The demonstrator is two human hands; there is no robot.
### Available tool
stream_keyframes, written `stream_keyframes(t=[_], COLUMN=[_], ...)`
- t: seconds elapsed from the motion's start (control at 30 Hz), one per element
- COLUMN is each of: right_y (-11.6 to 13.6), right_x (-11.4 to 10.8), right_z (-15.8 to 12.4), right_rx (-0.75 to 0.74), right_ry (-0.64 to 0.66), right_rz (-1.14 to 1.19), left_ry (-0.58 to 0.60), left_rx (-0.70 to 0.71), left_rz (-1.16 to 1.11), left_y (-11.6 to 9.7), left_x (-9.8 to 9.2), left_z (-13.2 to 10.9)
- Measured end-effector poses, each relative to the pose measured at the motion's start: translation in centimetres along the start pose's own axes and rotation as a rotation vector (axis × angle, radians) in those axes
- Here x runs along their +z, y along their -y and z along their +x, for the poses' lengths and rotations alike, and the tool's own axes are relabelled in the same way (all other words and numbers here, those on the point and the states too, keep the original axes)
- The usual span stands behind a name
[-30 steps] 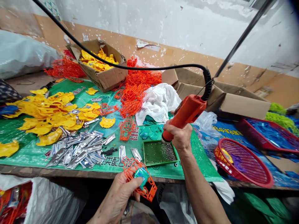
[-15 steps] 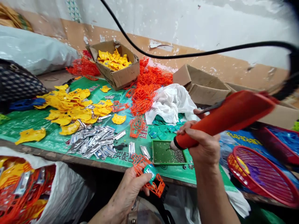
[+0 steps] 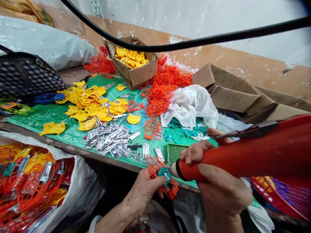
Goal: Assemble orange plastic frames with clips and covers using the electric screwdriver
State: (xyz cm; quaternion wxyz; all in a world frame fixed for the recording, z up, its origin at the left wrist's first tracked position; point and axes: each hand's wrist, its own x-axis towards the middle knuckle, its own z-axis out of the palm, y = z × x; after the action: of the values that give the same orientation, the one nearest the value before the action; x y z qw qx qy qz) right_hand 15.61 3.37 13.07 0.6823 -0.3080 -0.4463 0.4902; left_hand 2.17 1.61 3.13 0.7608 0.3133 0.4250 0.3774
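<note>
My left hand is closed on an orange plastic lattice frame, with the thumb pressing a teal plastic piece onto it. The red electric screwdriver lies in my right hand, fingers wrapped round its body. Its pale nose points left at the teal piece's edge; whether the bit touches is too small to tell. Just behind stands a green perforated tray, partly hidden by my right hand and the screwdriver. Loose silvery metal plates lie to the left on the green sheet.
Yellow plastic pieces are heaped at left; more fill a cardboard box. Tangled orange frames lie beside white cloth. A white sack of parts stands lower left. A black cable crosses overhead.
My right hand has brought the screwdriver from over the green tray down and left to the teal piece. My left hand still holds the frame. The view has shifted somewhat.
</note>
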Motion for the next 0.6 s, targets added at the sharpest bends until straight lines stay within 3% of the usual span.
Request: stream_keyframes(t=[0.6], right_y=[-0.56], right_x=[-0.74], right_z=[-0.77], right_rx=[0.044], right_ry=[0.040], right_rz=[-0.018], left_ry=[0.011], left_rx=[0.040], left_rz=[0.018], left_y=[0.07], left_x=[0.08], left_z=[0.01])
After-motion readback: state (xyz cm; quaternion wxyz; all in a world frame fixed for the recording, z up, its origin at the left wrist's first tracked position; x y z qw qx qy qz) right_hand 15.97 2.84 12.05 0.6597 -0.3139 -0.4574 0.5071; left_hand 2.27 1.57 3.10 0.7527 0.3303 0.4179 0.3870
